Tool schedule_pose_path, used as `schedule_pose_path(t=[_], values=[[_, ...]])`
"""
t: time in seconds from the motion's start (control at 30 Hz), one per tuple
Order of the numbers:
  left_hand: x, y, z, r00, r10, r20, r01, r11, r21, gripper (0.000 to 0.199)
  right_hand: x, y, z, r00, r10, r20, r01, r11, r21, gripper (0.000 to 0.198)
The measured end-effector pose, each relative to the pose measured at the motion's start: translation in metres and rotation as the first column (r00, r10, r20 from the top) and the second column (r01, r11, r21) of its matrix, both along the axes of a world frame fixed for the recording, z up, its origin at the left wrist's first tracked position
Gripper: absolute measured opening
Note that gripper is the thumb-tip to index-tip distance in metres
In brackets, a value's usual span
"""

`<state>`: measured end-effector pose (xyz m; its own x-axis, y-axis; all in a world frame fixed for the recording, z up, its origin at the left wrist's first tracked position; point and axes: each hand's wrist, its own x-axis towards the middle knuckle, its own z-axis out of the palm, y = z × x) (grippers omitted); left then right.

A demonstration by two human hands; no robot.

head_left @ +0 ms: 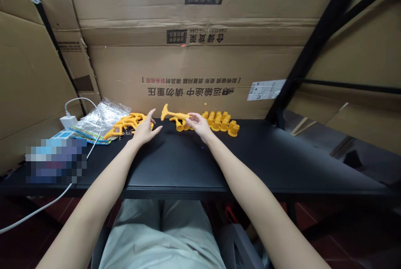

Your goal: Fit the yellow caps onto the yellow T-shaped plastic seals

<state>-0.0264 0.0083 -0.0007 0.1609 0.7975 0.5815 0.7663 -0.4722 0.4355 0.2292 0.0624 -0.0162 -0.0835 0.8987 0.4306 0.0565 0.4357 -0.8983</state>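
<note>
One yellow T-handled piece (pixel 178 115) was held just above the surface (pixel 175 168), near the middle of its back edge. Along that edge, to the right, stood a cluster of yellow cups (pixel 215 124), roughly a dozen; their overlap prevented an exact count. Toward the back left corner lay several yellow handles (pixel 134 119), too tangled to number, with one clear plastic bag (pixel 105 114), one white plug (pixel 68 121) and one white cable (pixel 40 210), which ran over the front edge. Pixelation hid whatever lay near the front left corner, and the right hand (pixel 199 126) covered part of the cups. Thin coils (pixel 127 131) beside the handles were too small to make out. The right hand's fingers were closed around one end of the piece; the left hand (pixel 145 130) held nothing, thumb and fingers spread wide before the handles, though whether it touched them could not be told.
</note>
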Motion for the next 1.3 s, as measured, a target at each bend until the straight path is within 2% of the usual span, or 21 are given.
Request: schedule_pose_path(t=[0.1, 0.2, 0.3, 0.4, 0.47, 0.53, 0.6, 0.67, 0.77, 0.93, 1.1, 1.3], values=[[0.0, 0.001, -0.001, 0.999, 0.002, -0.052, -0.003, 1.0, -0.026, 0.055, 0.011, 0.007, 0.001, 0.968, -0.249, 0.0, 0.248, 0.963, 0.109, 0.043], [0.002, -0.001, 0.0, 0.993, 0.001, -0.119, -0.008, 0.998, -0.063, 0.04, 0.016, 0.005, 0.003, 0.905, -0.401, 0.139, 0.36, 0.9, 0.246, 0.04], [0.004, -0.003, 0.002, 0.989, -0.006, -0.151, -0.008, 0.996, -0.089, 0.035, 0.011, -0.004, 0.001, 0.849, -0.425, 0.314, 0.303, 0.878, 0.371, 0.033], [0.005, -0.003, 0.003, 0.988, -0.013, -0.152, -0.002, 0.995, -0.098, 0.035, -0.003, -0.013, -0.003, 0.841, -0.369, 0.396, 0.201, 0.892, 0.405, 0.03], [0.005, -0.003, 0.002, 0.988, -0.015, -0.151, -0.001, 0.995, -0.102, 0.035, -0.013, -0.017, -0.006, 0.8, -0.356, 0.483, 0.134, 0.89, 0.435, 0.03], [0.005, -0.002, 0.001, 0.988, -0.016, -0.155, -0.001, 0.994, -0.112, 0.035, -0.022, -0.02, -0.007, 0.682, -0.385, 0.621, 0.057, 0.875, 0.481, 0.032], [0.005, -0.001, 0.0, 0.986, -0.019, -0.163, 0.0, 0.993, -0.115, 0.035, -0.028, -0.022, -0.008, 0.508, -0.439, 0.741, -0.016, 0.855, 0.518, 0.035], [0.005, -0.001, -0.001, 0.986, -0.02, -0.167, 0.001, 0.994, -0.113, 0.035, -0.033, -0.023, -0.008, 0.372, -0.481, 0.794, -0.063, 0.84, 0.538, 0.036], [0.006, 0.0, -0.003, 0.986, -0.026, -0.164, 0.008, 0.994, -0.109, 0.035, -0.036, -0.022, -0.009, 0.277, -0.504, 0.818, -0.119, 0.827, 0.55, 0.038], [0.007, 0.0, -0.003, 0.985, -0.039, -0.166, 0.018, 0.992, -0.126, 0.034, -0.035, -0.017, -0.012, 0.249, -0.457, 0.854, -0.16, 0.85, 0.502, 0.041], [0.007, 0.0, -0.003, 0.986, -0.05, -0.161, 0.028, 0.99, -0.138, 0.033, -0.035, -0.016, -0.016, 0.258, -0.383, 0.887, -0.103, 0.902, 0.42, 0.041], [0.007, 0.001, -0.005, 0.984, -0.065, -0.168, 0.04, 0.988, -0.146, 0.032, -0.034, -0.015, -0.017, 0.25, -0.288, 0.924, -0.034, 0.951, 0.306, 0.049]])
